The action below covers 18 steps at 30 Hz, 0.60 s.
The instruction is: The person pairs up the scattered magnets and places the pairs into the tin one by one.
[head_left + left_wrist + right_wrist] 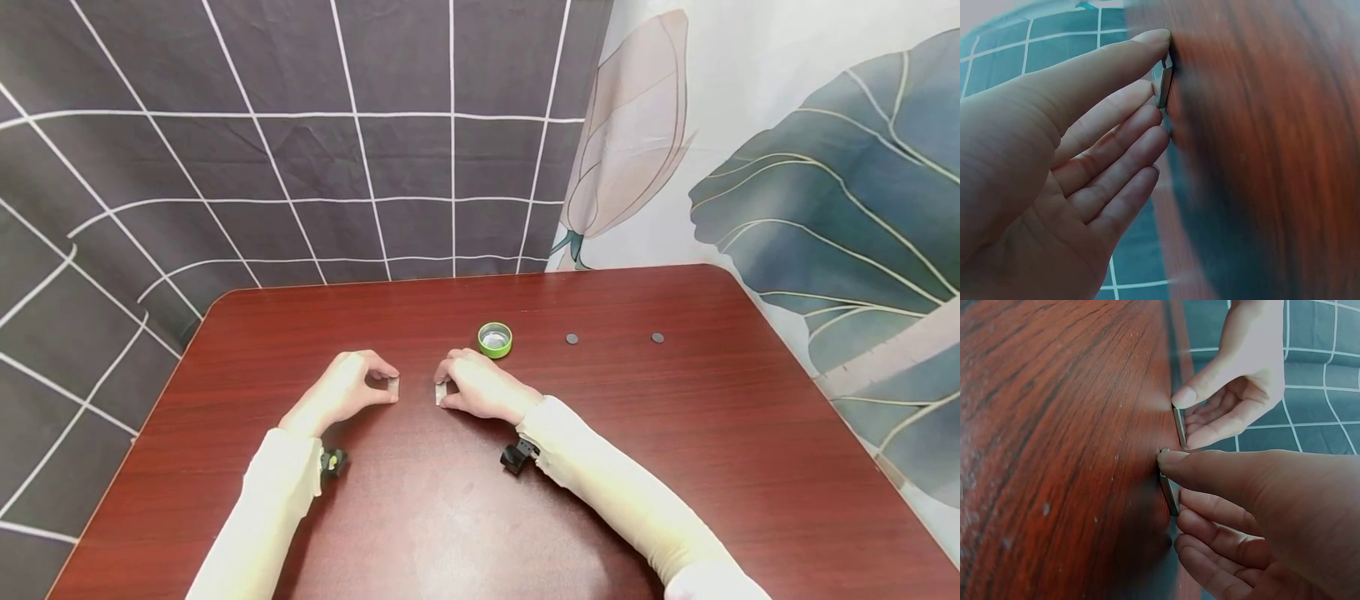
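Thumb and fingertips of my left hand (339, 392) pinch a small flat rectangular piece (393, 387) by opposite ends, low over the table. The left wrist view shows this piece (1165, 87) edge-on, thin and metallic-looking. To the right, my right hand (482, 387) pinches a similar small rectangular piece (441, 393) in the same way. Seen from the right wrist, this second piece (1170, 495) is thin, with a dark edge. A short gap separates the two pieces, which face each other. Just behind the right hand sits an open round green tin (495, 340), its inside silvery.
Two small dark grey discs (572, 339) lie apart on the reddish-brown table (712, 433), right of the tin. A dark curtain with a white grid (405, 158) hangs behind the table, beside a leaf-patterned one (817, 208). Each wrist carries a small black device (517, 457).
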Each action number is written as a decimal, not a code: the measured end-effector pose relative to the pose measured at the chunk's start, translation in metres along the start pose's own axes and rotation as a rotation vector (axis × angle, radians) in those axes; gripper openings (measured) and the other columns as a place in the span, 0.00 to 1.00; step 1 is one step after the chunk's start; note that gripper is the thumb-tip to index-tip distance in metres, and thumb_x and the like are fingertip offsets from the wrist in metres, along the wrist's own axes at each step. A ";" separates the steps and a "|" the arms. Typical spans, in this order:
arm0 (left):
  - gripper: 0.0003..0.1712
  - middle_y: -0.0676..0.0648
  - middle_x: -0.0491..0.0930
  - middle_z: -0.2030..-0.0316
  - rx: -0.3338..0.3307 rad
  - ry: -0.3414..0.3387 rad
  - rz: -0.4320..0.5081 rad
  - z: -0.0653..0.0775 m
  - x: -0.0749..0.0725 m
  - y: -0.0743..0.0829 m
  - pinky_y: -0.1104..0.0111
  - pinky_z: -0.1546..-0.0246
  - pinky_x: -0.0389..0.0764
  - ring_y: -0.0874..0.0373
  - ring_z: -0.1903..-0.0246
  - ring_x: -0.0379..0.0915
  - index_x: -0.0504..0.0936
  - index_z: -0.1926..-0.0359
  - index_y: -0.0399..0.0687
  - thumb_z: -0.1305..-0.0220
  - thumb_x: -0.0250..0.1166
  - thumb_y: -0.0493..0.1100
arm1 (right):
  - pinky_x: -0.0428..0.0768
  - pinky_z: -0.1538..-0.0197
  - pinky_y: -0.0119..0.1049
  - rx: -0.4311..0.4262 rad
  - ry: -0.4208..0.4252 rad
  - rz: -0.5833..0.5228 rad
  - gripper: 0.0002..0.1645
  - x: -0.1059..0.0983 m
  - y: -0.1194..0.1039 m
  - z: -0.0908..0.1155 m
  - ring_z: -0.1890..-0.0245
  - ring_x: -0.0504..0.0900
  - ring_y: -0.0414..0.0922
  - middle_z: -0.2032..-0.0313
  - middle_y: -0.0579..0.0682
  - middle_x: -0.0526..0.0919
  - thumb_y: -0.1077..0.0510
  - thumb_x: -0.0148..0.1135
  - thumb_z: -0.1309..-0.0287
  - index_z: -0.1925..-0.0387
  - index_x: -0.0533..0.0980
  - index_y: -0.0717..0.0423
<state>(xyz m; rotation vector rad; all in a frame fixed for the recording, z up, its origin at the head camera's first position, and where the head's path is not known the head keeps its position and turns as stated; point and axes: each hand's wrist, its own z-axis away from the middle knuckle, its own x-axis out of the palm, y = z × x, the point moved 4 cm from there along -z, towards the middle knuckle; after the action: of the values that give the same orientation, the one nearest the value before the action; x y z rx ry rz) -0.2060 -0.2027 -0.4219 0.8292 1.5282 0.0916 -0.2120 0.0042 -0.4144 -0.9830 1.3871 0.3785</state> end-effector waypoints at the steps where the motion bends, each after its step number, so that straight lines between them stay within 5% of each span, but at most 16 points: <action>1: 0.15 0.51 0.85 0.67 0.006 -0.004 -0.001 0.000 0.001 0.002 0.59 0.58 0.82 0.53 0.64 0.81 0.90 0.62 0.40 0.54 0.81 0.36 | 0.76 0.48 0.40 0.001 -0.002 -0.001 0.15 0.000 0.000 0.000 0.56 0.79 0.49 0.60 0.50 0.81 0.57 0.77 0.45 0.57 0.83 0.58; 18: 0.15 0.52 0.85 0.67 0.079 -0.045 -0.009 -0.006 0.012 0.025 0.63 0.59 0.82 0.57 0.65 0.82 0.90 0.62 0.43 0.53 0.82 0.39 | 0.75 0.48 0.40 0.007 0.013 -0.024 0.15 0.002 0.003 0.002 0.56 0.78 0.47 0.60 0.49 0.81 0.58 0.76 0.45 0.58 0.83 0.58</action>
<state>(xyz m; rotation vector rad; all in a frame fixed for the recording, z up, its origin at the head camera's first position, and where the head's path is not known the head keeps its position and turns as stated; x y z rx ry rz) -0.1994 -0.1755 -0.4181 0.8817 1.5011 0.0062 -0.2124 0.0063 -0.4176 -0.9972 1.3864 0.3501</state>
